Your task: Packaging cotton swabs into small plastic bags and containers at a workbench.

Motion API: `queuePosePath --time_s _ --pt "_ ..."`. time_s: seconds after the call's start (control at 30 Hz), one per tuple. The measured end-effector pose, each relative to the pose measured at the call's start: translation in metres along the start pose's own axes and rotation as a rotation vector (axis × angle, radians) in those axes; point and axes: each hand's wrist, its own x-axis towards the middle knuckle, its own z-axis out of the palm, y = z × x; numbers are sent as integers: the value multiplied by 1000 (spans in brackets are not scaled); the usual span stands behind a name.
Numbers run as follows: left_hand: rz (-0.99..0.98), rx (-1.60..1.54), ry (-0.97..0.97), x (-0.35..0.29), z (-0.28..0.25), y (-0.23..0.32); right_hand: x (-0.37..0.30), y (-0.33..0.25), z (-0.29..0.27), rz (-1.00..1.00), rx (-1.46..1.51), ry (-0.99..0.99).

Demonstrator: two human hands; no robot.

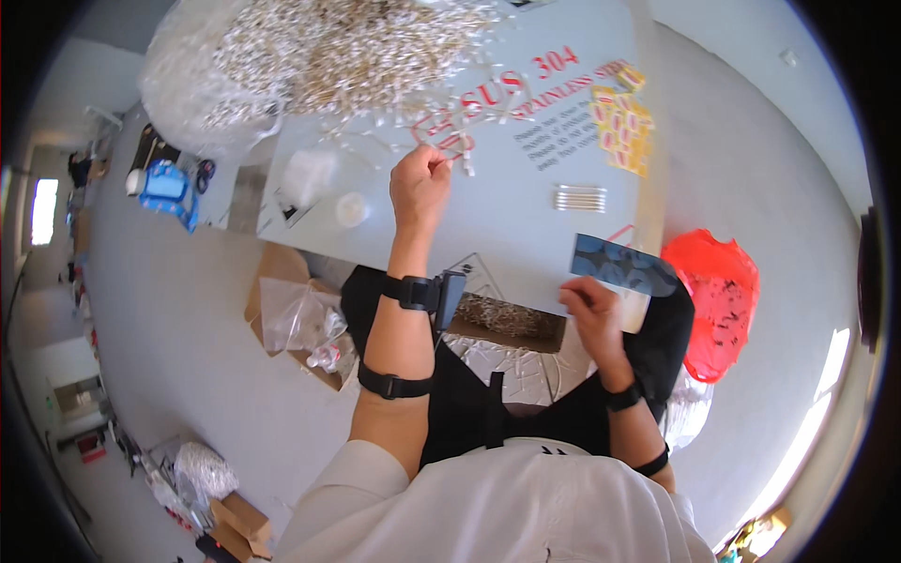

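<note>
My left hand (420, 190) is over the middle of the table, thumb and fingers pinched together. Its fingertips are beside a few stray cotton swabs (467, 158); whatever is in the pinch is too small to make out. Above it spreads a big heap of loose cotton swabs (366, 56), partly inside a clear plastic bag (183, 84). My right hand (596, 317) is at the near table edge with its fingers curled in, and I cannot make out anything in them. Up from it, a neat row of cotton swabs (580, 198) lies on the table.
Yellow-and-red small packs (621, 127) lie along the right side of the table (507, 249). A dark printed card (624, 266) sits by the right edge, near a red plastic bag (718, 305). A round white container (352, 209) stands at left. Below the edge is a cardboard box of swabs (554, 330).
</note>
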Motion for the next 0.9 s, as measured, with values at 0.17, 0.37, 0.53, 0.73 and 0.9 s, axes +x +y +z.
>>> queuePosePath --time_s 0.17,0.37,0.53,0.73,0.9 --pt "22 -25 250 40 -83 -57 -10 3 -30 125 109 57" --pt "-216 376 226 69 -161 -150 -19 2 -22 199 111 57" --pt "-38 474 115 52 -141 -151 -17 -1 -10 199 125 50" --pt "-80 209 242 48 -139 -149 -16 -4 1 179 97 16" --pt "-90 96 499 40 -151 -167 -18 -4 0 183 32 17"
